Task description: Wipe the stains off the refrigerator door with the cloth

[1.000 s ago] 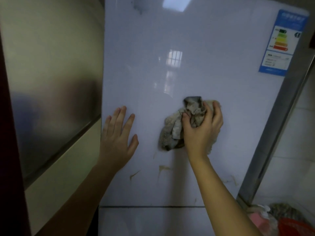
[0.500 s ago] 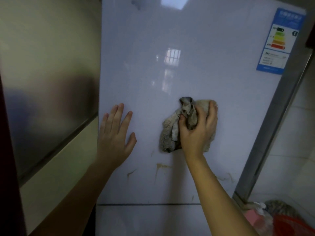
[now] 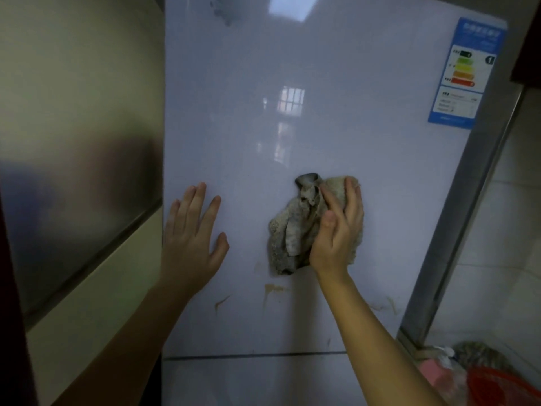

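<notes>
The glossy white refrigerator door (image 3: 292,68) fills the middle of the view. My right hand (image 3: 339,230) presses a crumpled grey-beige cloth (image 3: 289,235) flat against the door at its centre. My left hand (image 3: 190,238) rests flat on the door near its left edge, fingers spread, holding nothing. Brown stains (image 3: 272,290) streak the door just below the cloth, with a smaller streak (image 3: 221,301) to the left and faint marks (image 3: 386,306) near the right edge.
A blue energy label (image 3: 465,71) is stuck at the door's upper right. A steel panel (image 3: 73,171) flanks the left side. A metal frame (image 3: 456,230) and tiled wall stand at right. A red basket (image 3: 497,385) sits at the lower right.
My right hand and the cloth have shifted slightly down the door, and the fingers have flattened over the cloth. My left hand stays pressed in place.
</notes>
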Demonstrator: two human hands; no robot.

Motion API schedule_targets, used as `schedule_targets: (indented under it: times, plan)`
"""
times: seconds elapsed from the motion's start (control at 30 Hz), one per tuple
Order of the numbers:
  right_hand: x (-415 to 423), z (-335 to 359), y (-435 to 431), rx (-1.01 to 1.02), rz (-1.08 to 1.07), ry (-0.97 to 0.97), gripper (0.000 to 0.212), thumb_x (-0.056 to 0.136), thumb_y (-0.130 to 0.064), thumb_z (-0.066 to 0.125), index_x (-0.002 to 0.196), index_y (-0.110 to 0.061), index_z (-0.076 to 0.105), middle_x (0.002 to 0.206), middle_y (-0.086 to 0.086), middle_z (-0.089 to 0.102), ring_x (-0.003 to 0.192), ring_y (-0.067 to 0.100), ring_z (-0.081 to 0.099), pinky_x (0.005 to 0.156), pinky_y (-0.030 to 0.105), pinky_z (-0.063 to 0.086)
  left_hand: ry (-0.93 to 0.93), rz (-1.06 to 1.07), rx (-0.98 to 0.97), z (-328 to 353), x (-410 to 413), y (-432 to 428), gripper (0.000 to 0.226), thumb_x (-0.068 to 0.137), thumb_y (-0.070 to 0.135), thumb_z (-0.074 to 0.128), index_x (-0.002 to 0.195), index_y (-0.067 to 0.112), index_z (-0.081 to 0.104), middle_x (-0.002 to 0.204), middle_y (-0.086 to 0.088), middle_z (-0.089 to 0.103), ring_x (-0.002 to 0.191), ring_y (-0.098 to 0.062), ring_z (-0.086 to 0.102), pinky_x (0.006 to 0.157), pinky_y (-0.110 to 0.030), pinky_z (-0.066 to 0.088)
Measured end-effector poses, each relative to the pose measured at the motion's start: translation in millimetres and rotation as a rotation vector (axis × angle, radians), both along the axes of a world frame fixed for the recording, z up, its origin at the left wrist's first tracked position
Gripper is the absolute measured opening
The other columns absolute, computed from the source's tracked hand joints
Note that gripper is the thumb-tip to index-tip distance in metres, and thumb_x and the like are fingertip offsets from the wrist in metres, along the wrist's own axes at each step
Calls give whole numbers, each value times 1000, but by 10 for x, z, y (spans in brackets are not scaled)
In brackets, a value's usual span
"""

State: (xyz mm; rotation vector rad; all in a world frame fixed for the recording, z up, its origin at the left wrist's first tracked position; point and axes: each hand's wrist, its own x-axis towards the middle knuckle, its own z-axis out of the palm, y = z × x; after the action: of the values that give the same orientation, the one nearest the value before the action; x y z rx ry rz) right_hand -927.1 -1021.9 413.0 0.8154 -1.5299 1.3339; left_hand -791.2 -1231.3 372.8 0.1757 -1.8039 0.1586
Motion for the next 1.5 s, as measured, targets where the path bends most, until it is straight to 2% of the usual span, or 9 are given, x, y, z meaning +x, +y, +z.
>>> schedule_targets:
  times: [0.17,0.37,0.63,0.73,0.93,1.1,1.23,1.4,1.5]
  plan:
    - [-138,-66,31,101,-105,71,41,101,-20,50,141,-17,59,162,11,35,154,32,27,123,59,26,-7,26,-2,-1,-17,2,63,95,32,51,151,4,42,164,-20,29,153,-37,25,127,-52,16]
    - [-262,-136,213,151,-93,156,51,97,-23,57,144,-7,46,155,19,38,148,34,36,120,56,33,-19,75,35,33,-24,77,61,95,33,53,148,3,44,163,-23,30,152,-39,27,125,-55,18]
    - [-472,-464,589,273,-170,202,46,97,-27,62,139,-6,60,153,15,48,145,34,41,122,46,32,-19,63,-40,110,-222,417,57,96,31,53,147,6,47,162,-23,33,152,-39,28,124,-58,19]
    - [-556,-755,812,262,-230,110,49,96,-27,62,142,-10,57,154,14,46,144,34,41,120,42,32,-33,20,-130,146,-398,639,54,95,28,55,144,7,51,160,-20,38,150,-38,34,122,-58,26]
    - [-698,-1200,1286,91,-224,-239,58,91,-12,58,149,-11,48,162,5,31,151,29,31,122,54,33,-36,9,-164,105,-686,919,53,94,29,58,143,9,54,159,-21,38,149,-40,35,121,-61,27]
    - [-689,-1155,1256,17,-217,-261,58,93,-12,56,150,-11,46,163,4,31,152,26,30,124,49,31,-50,-8,-156,45,-847,1095,54,94,29,58,144,9,53,161,-21,35,151,-38,32,123,-61,23]
    - [-626,-1154,1059,145,-156,-156,58,95,-19,57,151,-17,43,163,10,31,153,29,29,126,46,27,-40,34,-152,2,-910,1113,58,94,30,58,147,9,49,162,-22,34,152,-38,29,122,-61,24]
    - [-742,-1359,1058,569,-94,296,50,94,-12,59,144,-6,56,156,16,46,147,36,40,118,59,36,-37,63,-186,-7,-918,1071,58,95,30,58,149,9,47,161,-23,34,151,-38,29,123,-60,24]
    - [-836,-1420,1231,530,-107,244,50,91,-9,54,141,-4,60,153,18,48,146,37,41,118,59,35,-49,91,-191,-3,-893,1086,58,96,30,57,149,9,47,161,-23,35,151,-39,30,122,-59,25]
